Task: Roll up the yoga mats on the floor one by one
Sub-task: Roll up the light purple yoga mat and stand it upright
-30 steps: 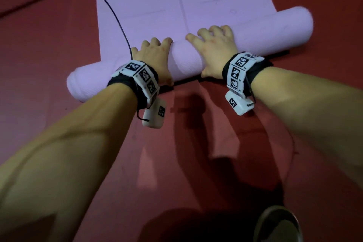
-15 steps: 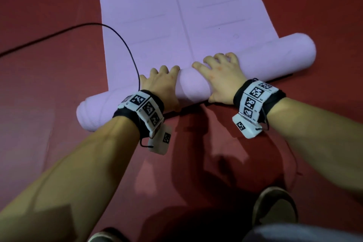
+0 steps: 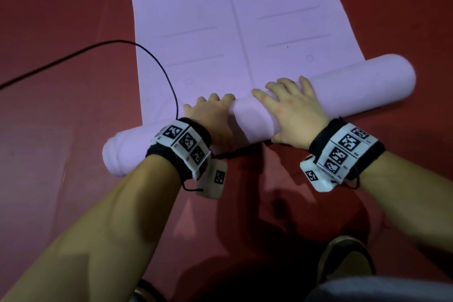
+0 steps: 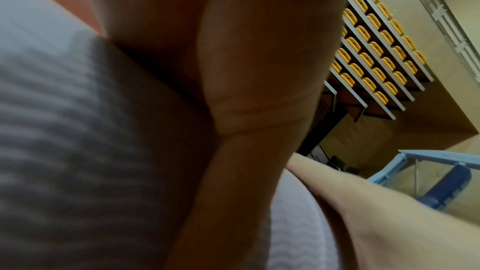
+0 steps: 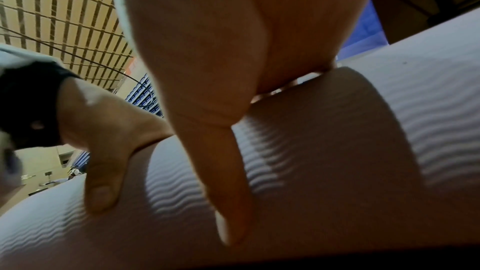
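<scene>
1. The floor (image 3: pixel 61 32) is lying red under everything, filling the head view around the mat.
2. The mat (image 3: pixel 220 39) is lying on the floor, lilac, with its far part flat and stretching away to the top of the view; faint lines are showing on its flat face.
3. The roll (image 3: pixel 355 81), the near part of the mat, is lying across the view, tilted, with its right end further away than its left end; a wavy ribbed texture is showing on it in the right wrist view (image 5: pixel 337 151).
4. The right hand (image 3: pixel 291 115) is pressing on the middle of the roll, fingers spread and draped over its top, thumb lying down its near side; it is open, not clasping.
5. The left hand (image 3: pixel 213 117) is resting on the roll just beside the right hand, fingers laid over the top, thumb on the near side; it too is open and flat on the roll.
6. A black cable (image 3: pixel 98 49) is running over the floor from the left, crossing the mat's left edge and curving down to the left wrist.
7. A shoe (image 3: pixel 345 260) is standing on the floor near the bottom right.
</scene>
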A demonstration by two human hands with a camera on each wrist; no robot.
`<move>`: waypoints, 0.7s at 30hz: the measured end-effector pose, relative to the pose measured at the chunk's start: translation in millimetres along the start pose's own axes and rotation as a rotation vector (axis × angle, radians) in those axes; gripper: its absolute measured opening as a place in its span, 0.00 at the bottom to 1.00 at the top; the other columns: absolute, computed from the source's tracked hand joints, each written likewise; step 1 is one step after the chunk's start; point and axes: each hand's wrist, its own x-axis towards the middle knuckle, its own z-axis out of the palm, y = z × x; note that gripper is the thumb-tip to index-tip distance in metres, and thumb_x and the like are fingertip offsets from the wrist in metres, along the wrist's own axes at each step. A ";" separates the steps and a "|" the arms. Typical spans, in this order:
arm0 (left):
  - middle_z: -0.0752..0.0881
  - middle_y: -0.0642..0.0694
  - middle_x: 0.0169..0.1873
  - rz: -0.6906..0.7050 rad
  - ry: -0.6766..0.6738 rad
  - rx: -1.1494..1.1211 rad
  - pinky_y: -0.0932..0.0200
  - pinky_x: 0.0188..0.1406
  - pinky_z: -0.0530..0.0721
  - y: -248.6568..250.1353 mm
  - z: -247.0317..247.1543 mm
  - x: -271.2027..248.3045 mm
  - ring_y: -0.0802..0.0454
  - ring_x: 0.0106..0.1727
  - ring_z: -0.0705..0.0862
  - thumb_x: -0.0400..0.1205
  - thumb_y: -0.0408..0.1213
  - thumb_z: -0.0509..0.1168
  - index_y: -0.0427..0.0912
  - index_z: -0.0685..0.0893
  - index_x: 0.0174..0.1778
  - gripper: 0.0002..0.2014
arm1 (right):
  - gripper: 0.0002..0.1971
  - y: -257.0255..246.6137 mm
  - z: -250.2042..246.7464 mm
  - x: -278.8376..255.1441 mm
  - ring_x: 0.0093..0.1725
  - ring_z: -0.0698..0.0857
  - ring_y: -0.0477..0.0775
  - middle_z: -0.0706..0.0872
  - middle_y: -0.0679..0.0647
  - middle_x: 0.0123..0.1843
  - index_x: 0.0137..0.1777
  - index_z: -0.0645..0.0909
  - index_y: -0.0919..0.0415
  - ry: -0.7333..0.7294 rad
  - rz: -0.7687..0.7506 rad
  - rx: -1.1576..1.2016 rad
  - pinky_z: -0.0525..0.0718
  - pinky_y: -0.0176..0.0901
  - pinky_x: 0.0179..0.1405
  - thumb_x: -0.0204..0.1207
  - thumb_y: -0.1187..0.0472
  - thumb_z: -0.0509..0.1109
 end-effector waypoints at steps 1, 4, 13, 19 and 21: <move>0.76 0.47 0.64 0.000 -0.009 -0.010 0.37 0.63 0.72 -1.0 -2.1 2.7 0.39 0.68 0.74 0.62 0.52 0.83 0.57 0.65 0.77 0.49 | 0.62 -1.5 1.4 -0.9 0.78 0.68 0.65 0.70 0.56 0.79 0.85 0.59 0.49 0.011 0.007 -0.013 0.57 0.74 0.77 0.50 0.41 0.86; 0.77 0.46 0.65 0.001 -0.047 -0.036 0.38 0.66 0.73 -2.7 -9.1 8.1 0.38 0.68 0.75 0.63 0.51 0.83 0.57 0.67 0.77 0.48 | 0.62 -1.0 5.2 0.9 0.76 0.70 0.65 0.71 0.57 0.78 0.85 0.61 0.51 0.030 0.004 -0.005 0.58 0.74 0.77 0.48 0.42 0.86; 0.72 0.44 0.73 0.040 0.093 0.124 0.33 0.65 0.74 5.6 -0.6 -0.6 0.37 0.71 0.74 0.65 0.60 0.79 0.47 0.58 0.83 0.55 | 0.61 9.3 -16.9 30.9 0.72 0.71 0.60 0.72 0.52 0.75 0.82 0.58 0.45 -0.161 -0.022 0.059 0.63 0.66 0.73 0.48 0.40 0.86; 0.75 0.46 0.68 0.031 0.153 0.040 0.33 0.65 0.74 1.3 -0.7 6.8 0.37 0.68 0.75 0.60 0.64 0.79 0.52 0.64 0.79 0.53 | 0.61 14.7 -19.4 35.5 0.76 0.69 0.59 0.70 0.50 0.78 0.84 0.57 0.45 -0.155 -0.032 0.104 0.59 0.66 0.78 0.50 0.40 0.85; 0.76 0.46 0.67 0.027 0.117 0.014 0.35 0.65 0.74 -1.3 -8.3 12.4 0.37 0.68 0.75 0.61 0.61 0.80 0.54 0.66 0.78 0.50 | 0.61 15.3 -12.8 28.4 0.79 0.66 0.60 0.68 0.52 0.81 0.86 0.56 0.47 -0.077 -0.034 0.100 0.54 0.67 0.81 0.53 0.42 0.85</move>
